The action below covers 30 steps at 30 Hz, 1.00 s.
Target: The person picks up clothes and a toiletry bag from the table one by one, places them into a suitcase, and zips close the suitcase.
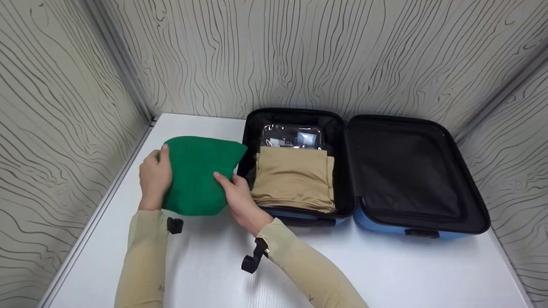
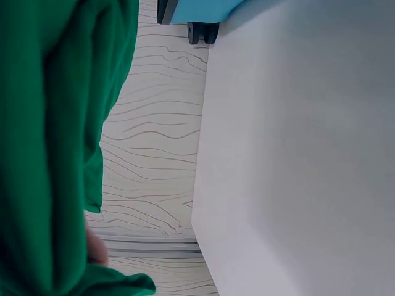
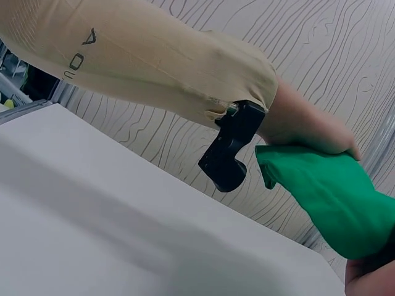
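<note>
A folded green cloth is held up over the white table, left of an open suitcase. My left hand grips its left edge, thumb on top. On the right edge my right hand pinches it, thumb on top and the other fingers mostly hidden beneath. In the left wrist view hanging folds of the green cloth hide most of the hand. The right wrist view shows the left hand at the far side of the cloth, raised off the table.
The blue suitcase lies open, with a black-lined lid at right. Its left half holds folded tan fabric and a clear pouch behind it. Patterned walls bound the table at back and sides.
</note>
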Each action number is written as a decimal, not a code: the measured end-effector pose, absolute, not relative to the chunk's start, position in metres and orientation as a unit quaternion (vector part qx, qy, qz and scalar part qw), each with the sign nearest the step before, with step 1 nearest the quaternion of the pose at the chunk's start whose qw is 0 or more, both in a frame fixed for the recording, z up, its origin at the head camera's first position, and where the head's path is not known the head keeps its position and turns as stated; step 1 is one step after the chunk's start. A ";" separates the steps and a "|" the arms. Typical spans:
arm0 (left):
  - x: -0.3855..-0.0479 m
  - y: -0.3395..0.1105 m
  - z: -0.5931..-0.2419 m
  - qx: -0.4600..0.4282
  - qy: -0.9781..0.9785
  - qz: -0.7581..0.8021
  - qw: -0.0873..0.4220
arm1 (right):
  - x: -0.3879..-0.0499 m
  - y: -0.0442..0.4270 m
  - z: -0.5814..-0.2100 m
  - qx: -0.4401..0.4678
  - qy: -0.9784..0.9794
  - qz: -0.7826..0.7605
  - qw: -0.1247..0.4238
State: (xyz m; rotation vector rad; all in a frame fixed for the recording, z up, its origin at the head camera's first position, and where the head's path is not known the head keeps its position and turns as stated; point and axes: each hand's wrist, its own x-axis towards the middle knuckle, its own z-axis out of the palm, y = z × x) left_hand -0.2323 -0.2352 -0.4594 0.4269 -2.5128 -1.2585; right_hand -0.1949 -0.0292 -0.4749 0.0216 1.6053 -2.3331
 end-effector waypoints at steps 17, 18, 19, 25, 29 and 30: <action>-0.238 -0.211 -0.455 0.096 -0.871 -0.452 0.169 | -0.212 -0.005 -0.465 0.081 0.643 -0.756 0.096; -0.238 -0.210 -0.455 0.094 -0.869 -0.455 0.171 | -0.213 -0.003 -0.465 0.084 0.644 -0.755 0.095; -0.238 -0.208 -0.455 0.091 -0.868 -0.457 0.173 | -0.214 0.000 -0.465 0.084 0.644 -0.754 0.094; -0.239 -0.199 -0.452 0.073 -0.865 -0.463 0.179 | -0.222 0.014 -0.464 0.078 0.630 -0.769 0.080; -0.240 -0.192 -0.451 0.063 -0.865 -0.459 0.193 | -0.226 0.023 -0.462 0.074 0.622 -0.776 0.069; -0.241 -0.190 -0.451 0.061 -0.865 -0.458 0.196 | -0.227 0.025 -0.462 0.075 0.623 -0.776 0.065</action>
